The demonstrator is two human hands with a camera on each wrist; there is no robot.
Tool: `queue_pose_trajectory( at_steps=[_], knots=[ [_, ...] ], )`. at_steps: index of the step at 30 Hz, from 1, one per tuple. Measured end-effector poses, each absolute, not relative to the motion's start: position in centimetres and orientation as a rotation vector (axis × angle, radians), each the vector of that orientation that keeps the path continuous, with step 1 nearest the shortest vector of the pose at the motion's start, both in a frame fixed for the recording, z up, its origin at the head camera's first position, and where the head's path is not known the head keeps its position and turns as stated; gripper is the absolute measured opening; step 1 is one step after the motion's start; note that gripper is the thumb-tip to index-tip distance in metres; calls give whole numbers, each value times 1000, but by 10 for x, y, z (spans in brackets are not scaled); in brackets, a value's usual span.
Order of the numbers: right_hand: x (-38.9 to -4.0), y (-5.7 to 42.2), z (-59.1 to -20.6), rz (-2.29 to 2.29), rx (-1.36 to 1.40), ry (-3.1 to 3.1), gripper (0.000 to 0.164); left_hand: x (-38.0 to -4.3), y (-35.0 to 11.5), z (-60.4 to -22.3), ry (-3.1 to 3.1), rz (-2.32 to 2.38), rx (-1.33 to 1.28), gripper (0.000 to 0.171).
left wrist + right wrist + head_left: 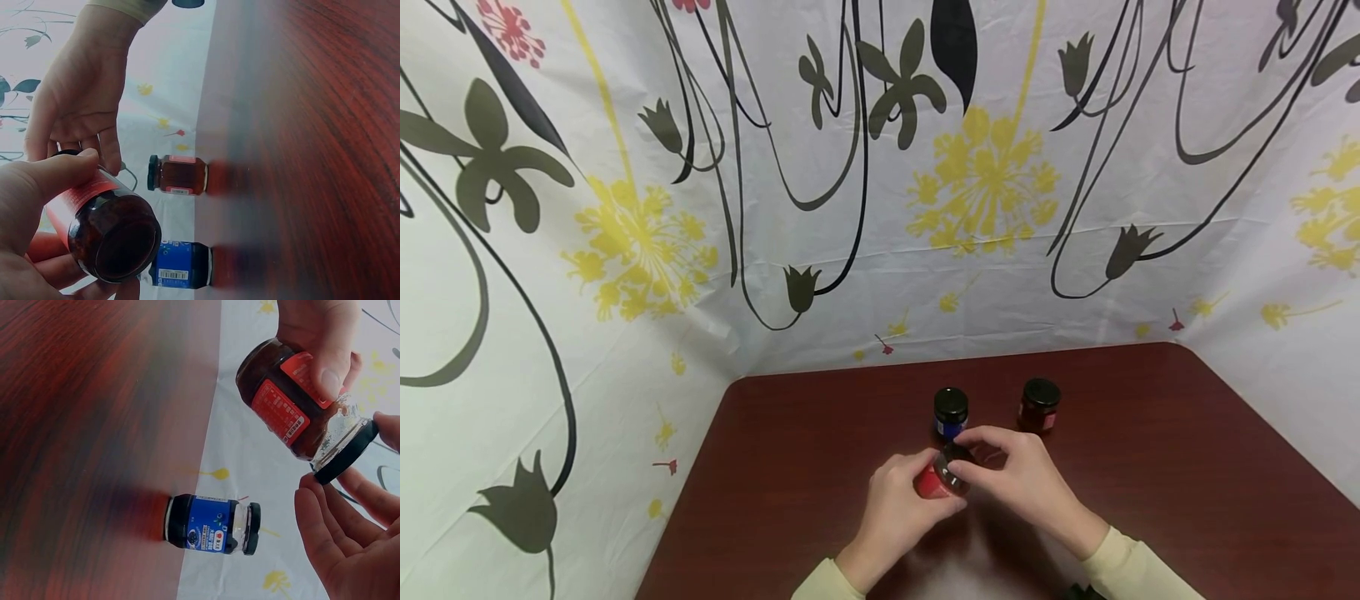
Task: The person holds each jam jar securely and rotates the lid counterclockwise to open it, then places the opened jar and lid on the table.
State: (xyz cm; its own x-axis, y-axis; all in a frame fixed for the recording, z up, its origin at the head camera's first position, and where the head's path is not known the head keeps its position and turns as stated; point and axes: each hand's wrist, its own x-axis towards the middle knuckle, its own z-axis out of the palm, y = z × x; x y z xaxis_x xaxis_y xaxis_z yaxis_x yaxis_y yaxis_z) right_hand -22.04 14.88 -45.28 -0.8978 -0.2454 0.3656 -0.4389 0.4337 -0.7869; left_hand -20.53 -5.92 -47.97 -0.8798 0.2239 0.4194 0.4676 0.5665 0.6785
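My left hand (891,504) grips a glass jar of dark red-brown spread (281,400) with a red label, its thumb lying along the label. The jar is tilted and held up above the table. Its dark lid (347,450) sits on the mouth, with clear glass showing just below it. My right hand (1026,479) pinches the lid's rim between thumb and fingertips. In the left wrist view the jar's base (128,240) faces the camera, and most of the lid is hidden behind the left thumb.
A dark jar with a blue label (951,410) stands upright just beyond the hands. To its right stands another dark-lidded jar (1040,407) with a reddish label. The dark red wooden table (805,450) is bordered by a white flower-patterned cloth (835,242).
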Motion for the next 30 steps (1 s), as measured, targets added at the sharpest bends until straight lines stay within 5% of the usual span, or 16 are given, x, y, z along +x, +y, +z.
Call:
queue_pose_trajectory(
  at_steps=[30],
  knots=[
    [-219, 148, -456, 1469, 658, -2518, 35, -204, -67, -482, -2584, -1290, -580, 47]
  ],
)
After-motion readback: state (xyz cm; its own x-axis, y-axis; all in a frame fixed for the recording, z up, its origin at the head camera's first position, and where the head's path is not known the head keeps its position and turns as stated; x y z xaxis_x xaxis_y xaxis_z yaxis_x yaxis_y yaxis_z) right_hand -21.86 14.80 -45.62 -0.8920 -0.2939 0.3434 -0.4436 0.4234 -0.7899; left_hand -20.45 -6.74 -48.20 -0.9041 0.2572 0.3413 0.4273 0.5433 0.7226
